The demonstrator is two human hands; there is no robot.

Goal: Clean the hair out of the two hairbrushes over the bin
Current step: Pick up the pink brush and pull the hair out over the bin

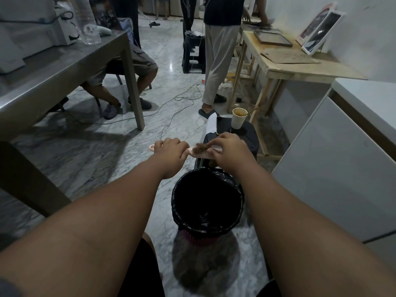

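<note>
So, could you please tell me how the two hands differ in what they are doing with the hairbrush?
The left hand grips the pink hairbrush by its handle; the right hand rests on the bristle head, fingers at the brown hair. Both are held out beyond the black-lined bin.

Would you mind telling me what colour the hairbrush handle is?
Pale pink, seen in the head view on the hairbrush held in the left hand.

No legible text, label, brand, number or sign can be read in the head view. At 2 o'clock, printed boxes (321,28) leaning on the wall are shown with imagery only; any lettering is too small to be resolved. At 10 o'clock, markings on the white box (64,24) on the counter (53,69) cannot be deciphered.
</note>
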